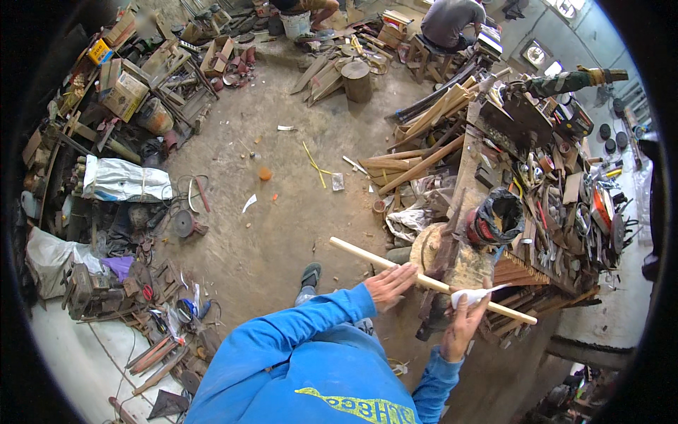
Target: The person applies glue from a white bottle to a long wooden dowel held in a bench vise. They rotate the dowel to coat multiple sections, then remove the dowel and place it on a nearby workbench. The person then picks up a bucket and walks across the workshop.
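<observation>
A long, pale wooden stick slants across in front of me, over the work block at my right. My left hand lies across it, fingers stretched out and flat rather than wrapped around. My right hand is closed on a small white squeeze bottle with a thin spout pointing right. The bottle sits against the stick's right part, whose end sticks out beyond my hand. Whether my right fingers also grip the stick is hidden.
Beside the stick, a dark lined bucket stands on the wooden bench. Tools and wood scraps crowd the bench's right. A round stump stands farther off on the floor. One person sits at the back; bundles and boxes line the left.
</observation>
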{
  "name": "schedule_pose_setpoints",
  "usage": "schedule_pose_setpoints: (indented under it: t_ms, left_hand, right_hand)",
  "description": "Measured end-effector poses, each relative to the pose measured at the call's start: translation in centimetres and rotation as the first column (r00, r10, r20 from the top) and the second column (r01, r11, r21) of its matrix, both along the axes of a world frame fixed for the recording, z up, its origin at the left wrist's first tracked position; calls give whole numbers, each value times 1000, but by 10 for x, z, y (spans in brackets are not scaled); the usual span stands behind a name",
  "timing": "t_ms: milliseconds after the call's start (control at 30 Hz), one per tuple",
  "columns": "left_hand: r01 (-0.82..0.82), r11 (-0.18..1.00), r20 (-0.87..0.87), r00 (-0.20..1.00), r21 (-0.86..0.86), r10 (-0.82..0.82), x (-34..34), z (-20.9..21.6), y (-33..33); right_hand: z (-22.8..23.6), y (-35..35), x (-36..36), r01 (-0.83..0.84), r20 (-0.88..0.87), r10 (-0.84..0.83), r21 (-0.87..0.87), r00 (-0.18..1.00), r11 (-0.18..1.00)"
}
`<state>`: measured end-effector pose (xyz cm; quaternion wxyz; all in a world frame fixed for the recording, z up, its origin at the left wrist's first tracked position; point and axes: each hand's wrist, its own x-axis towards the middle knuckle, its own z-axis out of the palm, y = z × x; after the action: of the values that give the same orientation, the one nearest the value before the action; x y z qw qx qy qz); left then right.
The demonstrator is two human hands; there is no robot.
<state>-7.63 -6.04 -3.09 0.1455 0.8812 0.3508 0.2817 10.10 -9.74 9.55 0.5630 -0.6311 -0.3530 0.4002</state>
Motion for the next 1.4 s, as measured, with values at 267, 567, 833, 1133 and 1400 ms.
schedule_pose_setpoints:
  t_ms: [267,567,833,1133,1400]
  left_hand:
    - [-393,908,-144,900,144,412,-151,-87,0]
    - [-628,403,-598,772,-666,214,-343,-222,-77]
    - [-671,18,-637,712,-741,294,-394,-273,-178]
    - [-469,-300,-551,618,-831,560,-413,-332,-212]
    - [-323,-239,-391,586,-916,710,-400,-307,-151]
  right_hand:
    - [-54,-36,-133,-71,166,92,-133,982,989]
    - [-95,-25,-234,-90,502,100,-45,859,995]
    - [-114,-21,-255,-15,609,41,-47,792,999]
    - [-111,-19,-260,25,658,23,-62,753,998]
    - [-108,-17,-257,0,602,56,-93,796,996]
